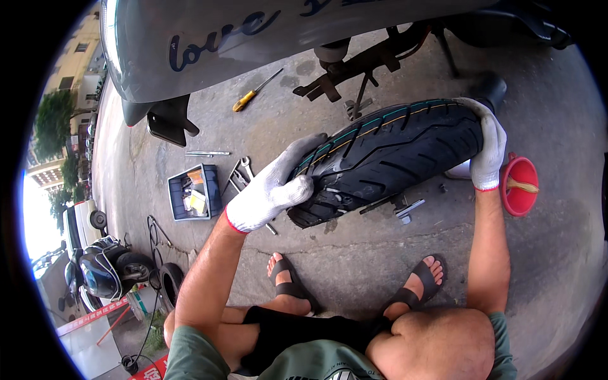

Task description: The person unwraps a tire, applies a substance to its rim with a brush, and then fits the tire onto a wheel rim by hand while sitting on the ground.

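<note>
A black motorcycle tyre (pixel 392 155) with thin green and yellow lines round its tread is held between my two hands, tilted with its right end higher in view. My left hand (pixel 272 190), in a white glove with a red cuff, grips its left end, thumb over the tread and fingers behind the edge. Against the right end presses my right hand (pixel 489 149) in a matching glove, its fingers curled over the far edge and partly hidden. Above the tyre hangs the grey body (pixel 221 57) of a scooter, with dark frame parts (pixel 354 73) exposed beneath it.
A yellow-handled screwdriver (pixel 246 101) lies on the concrete. By my left forearm are a blue-grey crate (pixel 171 199) of small items and a wrench (pixel 246 164). A red bowl-shaped container (pixel 516 206) stands right. Another tyre (pixel 170 283) and a parked scooter (pixel 104 269) are far left.
</note>
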The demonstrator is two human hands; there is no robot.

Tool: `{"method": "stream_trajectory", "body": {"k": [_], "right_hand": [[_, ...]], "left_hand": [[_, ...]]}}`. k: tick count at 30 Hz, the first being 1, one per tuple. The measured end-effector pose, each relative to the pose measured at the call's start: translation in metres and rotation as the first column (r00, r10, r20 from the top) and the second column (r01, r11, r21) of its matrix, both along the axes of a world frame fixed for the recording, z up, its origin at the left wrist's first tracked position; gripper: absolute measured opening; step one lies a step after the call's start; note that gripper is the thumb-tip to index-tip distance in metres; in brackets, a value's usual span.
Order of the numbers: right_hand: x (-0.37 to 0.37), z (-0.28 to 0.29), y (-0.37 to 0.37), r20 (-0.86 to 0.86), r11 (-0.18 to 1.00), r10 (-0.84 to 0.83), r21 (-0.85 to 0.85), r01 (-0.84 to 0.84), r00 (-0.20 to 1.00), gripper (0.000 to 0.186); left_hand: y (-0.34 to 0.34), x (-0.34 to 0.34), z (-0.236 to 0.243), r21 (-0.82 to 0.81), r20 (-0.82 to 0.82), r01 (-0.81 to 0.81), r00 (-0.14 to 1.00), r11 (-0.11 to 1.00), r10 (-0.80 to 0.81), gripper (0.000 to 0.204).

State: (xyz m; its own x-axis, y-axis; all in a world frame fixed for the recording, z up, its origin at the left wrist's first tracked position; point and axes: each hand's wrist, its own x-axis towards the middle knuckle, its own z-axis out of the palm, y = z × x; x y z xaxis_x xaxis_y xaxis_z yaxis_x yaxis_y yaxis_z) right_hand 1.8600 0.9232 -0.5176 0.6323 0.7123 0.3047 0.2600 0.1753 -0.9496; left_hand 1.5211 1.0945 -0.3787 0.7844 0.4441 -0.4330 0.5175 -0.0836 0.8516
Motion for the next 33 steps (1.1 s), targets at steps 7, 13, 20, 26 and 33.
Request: {"method": "stream_trajectory", "body": {"k": [7, 13, 20, 26, 33], "right_hand": [[0.036, -0.042, 0.013, -0.268, 0.999, 0.016, 0.05, -0.003, 0.963, 0.048], [0.054, -0.063, 0.017, -0.38, 1.0, -0.019, 0.015, 0.027, 0.925, 0.047], [0.08, -0.087, -0.017, -0.579, 0.989, 0.114, 0.144, -0.036, 0.807, 0.046], [0.016, 0.058, -0.003, 0.055, 0.984, -0.013, -0.178, 0.023, 0.998, 0.039], [-0.069, 0.184, 0.064, 0.474, 0.691, 0.674, -0.676, -0.256, 0.567, 0.028]], "left_hand": [[-0.013, 0.017, 0.004, 0.264, -0.037, 0.106, 0.994, 0.959, -0.1, 0.135], [0.004, 0.038, -0.002, 0.201, 0.066, 0.034, 0.997, 0.979, -0.048, 0.116], [-0.02, 0.036, 0.003, 0.456, 0.116, 0.082, 0.982, 0.886, -0.151, 0.102], [-0.029, 0.036, -0.001, 0.507, 0.121, 0.049, 0.984, 0.861, -0.127, 0.095], [-0.038, 0.051, 0.012, 0.517, 0.048, 0.145, 0.979, 0.843, -0.198, 0.104]]}}
